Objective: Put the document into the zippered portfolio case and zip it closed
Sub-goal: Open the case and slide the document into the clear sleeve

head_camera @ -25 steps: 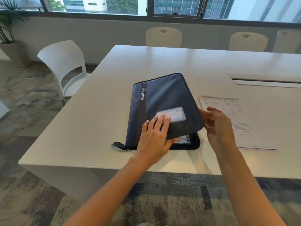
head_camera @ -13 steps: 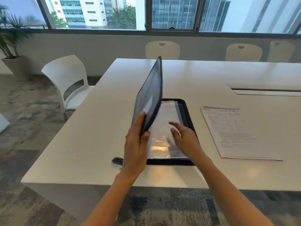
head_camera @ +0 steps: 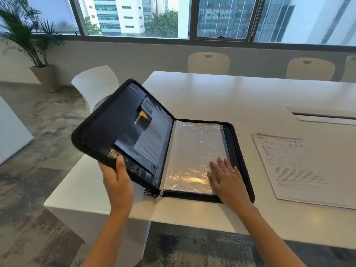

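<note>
Opening the portfolio case, the left hand grips its raised cover, the right hand rests flat on the plastic sleeves; the document, at the case's three o'clock, likely goes in next.

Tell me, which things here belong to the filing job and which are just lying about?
Job: portfolio case, open, its cover gripped by the left hand; right hand flat on the clear sleeves; document, on the table beside the case.
Just about: white chair, potted plant, beige chairs.
</note>
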The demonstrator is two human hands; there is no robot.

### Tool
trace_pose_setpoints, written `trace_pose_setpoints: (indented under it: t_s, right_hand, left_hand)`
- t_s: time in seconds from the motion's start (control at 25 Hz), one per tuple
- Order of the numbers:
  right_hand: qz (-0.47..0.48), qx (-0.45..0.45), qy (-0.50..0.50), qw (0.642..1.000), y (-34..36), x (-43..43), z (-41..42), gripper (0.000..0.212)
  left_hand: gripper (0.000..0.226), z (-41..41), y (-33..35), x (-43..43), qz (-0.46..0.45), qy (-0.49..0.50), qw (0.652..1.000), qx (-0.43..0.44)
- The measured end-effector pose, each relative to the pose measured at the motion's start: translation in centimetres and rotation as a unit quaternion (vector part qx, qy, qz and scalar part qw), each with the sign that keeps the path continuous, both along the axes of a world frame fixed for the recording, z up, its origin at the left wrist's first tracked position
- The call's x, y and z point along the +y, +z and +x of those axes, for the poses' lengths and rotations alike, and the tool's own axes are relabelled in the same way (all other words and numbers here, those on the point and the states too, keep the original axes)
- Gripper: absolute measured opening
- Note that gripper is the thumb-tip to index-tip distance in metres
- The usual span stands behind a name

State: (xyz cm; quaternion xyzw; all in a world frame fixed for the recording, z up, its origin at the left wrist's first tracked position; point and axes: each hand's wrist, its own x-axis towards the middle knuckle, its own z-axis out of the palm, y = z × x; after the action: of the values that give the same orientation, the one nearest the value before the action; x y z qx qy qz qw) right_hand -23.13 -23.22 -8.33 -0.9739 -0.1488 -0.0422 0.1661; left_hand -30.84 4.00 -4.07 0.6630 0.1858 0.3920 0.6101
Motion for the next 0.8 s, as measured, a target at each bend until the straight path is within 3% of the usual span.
trace_pose_setpoints:
  t_s: [0.16, 0.24, 0.32, 0.44, 0.56, 0.8]
  right_hand:
    - [0.0, -0.006, 0.001, 1.0, -0.1, 0.0, 0.0, 0.053]
    - [0.001, -0.01, 0.0, 1.0, -0.3, -0.1, 0.0, 0.053]
    - [0.002, -0.013, -0.001, 1.0, -0.4, 0.0, 0.0, 0.053]
    - [0.002, -0.017, 0.0, 1.0, -0.5, 0.0, 0.0, 0.053]
    - [0.005, -0.017, 0.002, 1.0, -0.5, -0.1, 0.0, 0.052]
    - [0.005, -0.021, -0.001, 1.0, -0.6, -0.1, 0.2, 0.052]
  left_hand:
    - [0.08, -0.6, -1.4, 2.2, 0.057, 0.113, 0.987, 0.098]
    - [0.094, -0.7, -1.6, 3.0, 0.151, 0.182, 0.952, 0.196]
    - [0.092, -0.6, -1.5, 3.3, 0.273, 0.21, 0.902, 0.262]
    - [0.077, -0.4, -1.7, 3.4, 0.453, 0.151, 0.809, 0.342]
    - [0.063, 0.2, -2.0, 4.1, 0.518, 0.085, 0.742, 0.417]
    - [0.051, 0.3, -2.3, 5.2, 0.474, 0.005, 0.751, 0.461]
